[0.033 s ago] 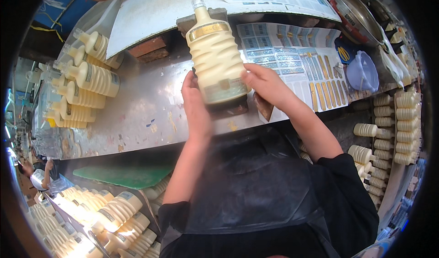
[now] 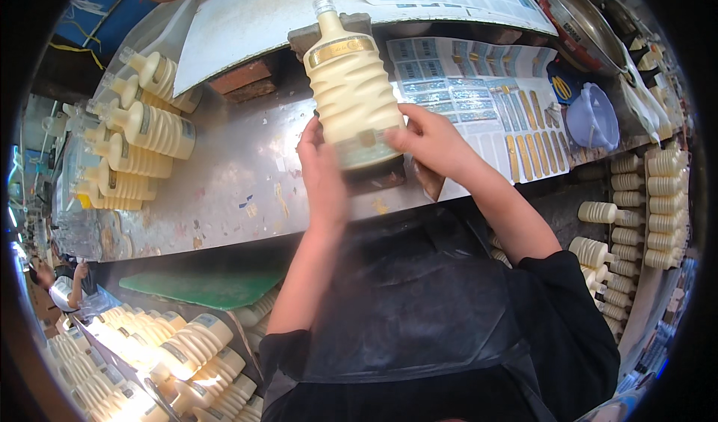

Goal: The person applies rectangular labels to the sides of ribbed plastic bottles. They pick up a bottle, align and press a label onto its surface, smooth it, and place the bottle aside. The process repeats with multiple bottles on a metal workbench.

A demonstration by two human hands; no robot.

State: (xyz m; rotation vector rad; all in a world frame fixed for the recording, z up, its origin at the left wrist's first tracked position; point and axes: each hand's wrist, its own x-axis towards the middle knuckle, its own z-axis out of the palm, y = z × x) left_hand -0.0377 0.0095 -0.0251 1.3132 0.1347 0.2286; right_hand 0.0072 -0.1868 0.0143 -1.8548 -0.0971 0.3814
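A cream, wavy-ribbed bottle [image 2: 351, 85] with a clear neck lies tilted in front of me, its neck end on a grey notched block [image 2: 303, 39]. Across its shoulder runs a gold label [image 2: 340, 50]; near its base is a greyish label, partly covered by my thumb. My left hand [image 2: 318, 164] curls against the lower left side, fingers partly hidden beneath the bottle. From the lower right, my right hand [image 2: 426, 138] grips it, thumb pressed on the lower label. Label sheets [image 2: 456, 100] lie to the right, with gold strips [image 2: 531, 156] on the nearer one.
More cream bottles [image 2: 153, 130] lie stacked at the metal table's [image 2: 224, 190] left end. A lilac bucket [image 2: 594, 119] stands at the right. Crates of bottles [image 2: 187, 347] sit lower left, and rows of bottles [image 2: 662, 205] at right. A brick [image 2: 243, 82] props a white board [image 2: 262, 18].
My right thumb has slid left across the bottle's lower label. The bottle has hardly moved, and my left hand stays at its side.
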